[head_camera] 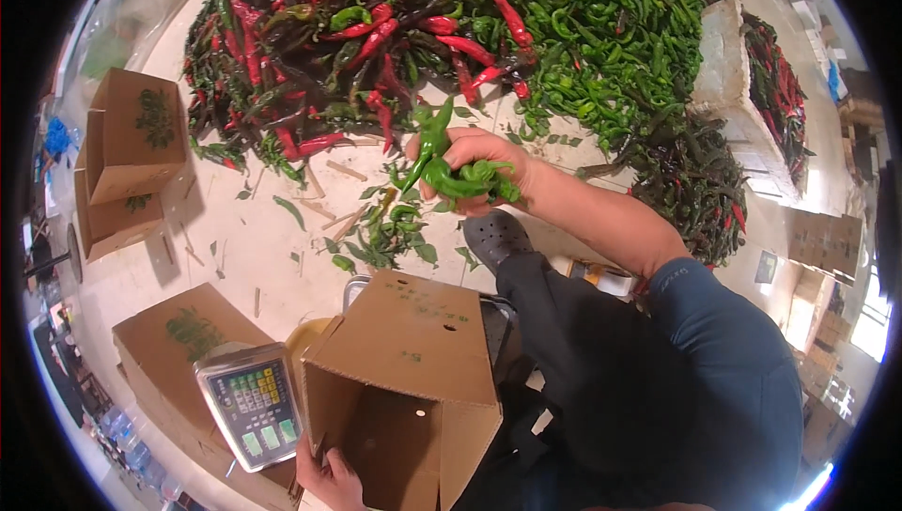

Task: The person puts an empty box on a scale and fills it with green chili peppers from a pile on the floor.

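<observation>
My right hand (497, 152) grips several shiny green chili peppers (458, 180), which stick out past the fingers. Below it, leaves and small loose green peppers (391, 236) lie scattered on the pale floor. My left hand (331, 479) holds the left rim of a cardboard box (423, 342), its fingertips partly hidden by the flap. The box is tilted, with its open end towards me and bare brown board visible inside. A scale's keypad and display unit (257, 398) stands just left of it.
Heaped ahead are red and dark chilies (317, 53) and green chilies (613, 32). Darker peppers (694, 180) and a white foam crate (733, 88) sit to the right. Cardboard boxes (134, 137) stand at left; another carton (183, 342) is beside the scale. A tape roll (602, 278) lies near my leg.
</observation>
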Demonstrator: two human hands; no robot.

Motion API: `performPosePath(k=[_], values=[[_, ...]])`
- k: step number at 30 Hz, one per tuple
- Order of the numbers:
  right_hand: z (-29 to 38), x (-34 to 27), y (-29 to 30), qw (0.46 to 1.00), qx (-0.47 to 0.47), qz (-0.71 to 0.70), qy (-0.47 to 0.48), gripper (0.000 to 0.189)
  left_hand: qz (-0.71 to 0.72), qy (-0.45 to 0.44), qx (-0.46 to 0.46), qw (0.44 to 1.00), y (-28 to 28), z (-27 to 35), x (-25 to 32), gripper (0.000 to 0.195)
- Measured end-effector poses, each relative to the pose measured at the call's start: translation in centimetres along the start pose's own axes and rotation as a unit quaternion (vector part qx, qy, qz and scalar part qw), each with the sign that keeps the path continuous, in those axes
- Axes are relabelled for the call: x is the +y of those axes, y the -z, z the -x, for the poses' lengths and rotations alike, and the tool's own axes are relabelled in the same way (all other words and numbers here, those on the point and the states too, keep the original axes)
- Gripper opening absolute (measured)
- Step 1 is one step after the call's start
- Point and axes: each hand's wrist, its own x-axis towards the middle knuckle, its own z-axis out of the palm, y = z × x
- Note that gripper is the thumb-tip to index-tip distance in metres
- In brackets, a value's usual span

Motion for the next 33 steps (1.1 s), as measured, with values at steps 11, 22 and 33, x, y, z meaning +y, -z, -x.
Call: performPosePath(k=[11,22,33], values=[[-1.3,11.5,-23.9,0.577,-0.394,0.639,0.321,0.027,-0.018,0.033,0.024,0.999,0.4,0.8,-0.8,0.028],[0.9,-0.2,-6.8,0.720,0.082,0.645,0.243,0.054,-0.021,0.102,0.010,0.994,-0.2,0.7,3.4,0.032],[11.5,-3.6,19.4,0.476,0.455,0.750,-0.063,0.044,0.005,0.053,0.021,0.998,-0.3,0.4,2.4,0.025]])
